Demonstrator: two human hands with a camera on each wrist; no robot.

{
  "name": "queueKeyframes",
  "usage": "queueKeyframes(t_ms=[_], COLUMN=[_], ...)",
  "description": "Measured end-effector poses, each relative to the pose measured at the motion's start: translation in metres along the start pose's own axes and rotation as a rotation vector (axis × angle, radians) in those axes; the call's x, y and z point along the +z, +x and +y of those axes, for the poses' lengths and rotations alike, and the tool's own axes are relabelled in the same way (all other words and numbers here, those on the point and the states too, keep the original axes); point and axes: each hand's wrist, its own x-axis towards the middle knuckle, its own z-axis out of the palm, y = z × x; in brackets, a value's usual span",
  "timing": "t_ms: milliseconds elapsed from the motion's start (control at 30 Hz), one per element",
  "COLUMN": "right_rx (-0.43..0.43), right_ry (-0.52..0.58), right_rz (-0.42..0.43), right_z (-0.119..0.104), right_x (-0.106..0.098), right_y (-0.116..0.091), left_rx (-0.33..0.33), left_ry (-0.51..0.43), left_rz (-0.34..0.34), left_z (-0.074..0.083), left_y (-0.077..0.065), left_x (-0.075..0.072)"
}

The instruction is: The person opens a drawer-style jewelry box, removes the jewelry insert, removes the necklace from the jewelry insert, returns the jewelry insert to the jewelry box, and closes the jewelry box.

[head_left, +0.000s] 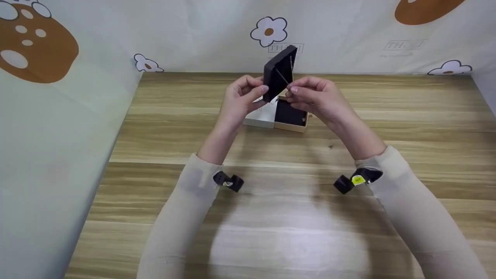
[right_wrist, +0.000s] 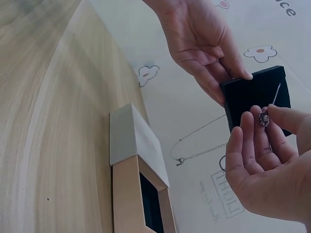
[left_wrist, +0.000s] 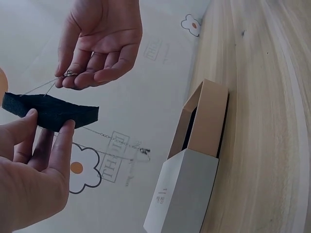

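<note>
My left hand (head_left: 237,97) holds a black jewelry-box insert (head_left: 274,71) by one edge, raised and tilted above the table. The thin chain of a necklace (left_wrist: 99,134) runs through the insert and hangs in a loop behind it, its clasp end dangling. With thumb and fingertips my right hand (head_left: 319,96) pinches the necklace at its pendant (right_wrist: 264,119), a small ornament with a shiny stone. From there the chain stretches taut to the insert's front face. The right palm is turned up in the right wrist view.
Below and behind the hands, a jewelry box stands on the wooden table (head_left: 286,186). Its tan drawer (head_left: 291,126) with a black inside is partly slid out of a white sleeve (head_left: 261,118). A flower-patterned cloth (head_left: 217,35) hangs behind the table.
</note>
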Motion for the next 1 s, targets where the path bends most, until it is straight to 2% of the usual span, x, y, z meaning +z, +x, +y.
queueKeyframes(t_ms=[233,500,1000], right_rx=[-0.001,-0.004,0.004], right_ry=[-0.001,-0.050,-0.066], right_rz=[0.001,-0.001,0.008], right_z=[0.0015,0.0036,0.0053], right_x=[-0.0019,-0.0019,-0.0032], right_y=[0.0000,0.0005,0.0002], left_rx=[0.010,0.024,0.018], left_ry=[0.009,-0.013,-0.056], left_rz=[0.014,0.025,0.040], left_z=[-0.0010,-0.0018,-0.0032], left_y=[-0.0008,-0.0015,-0.0008], left_x=[-0.0014,-0.0026,-0.0018])
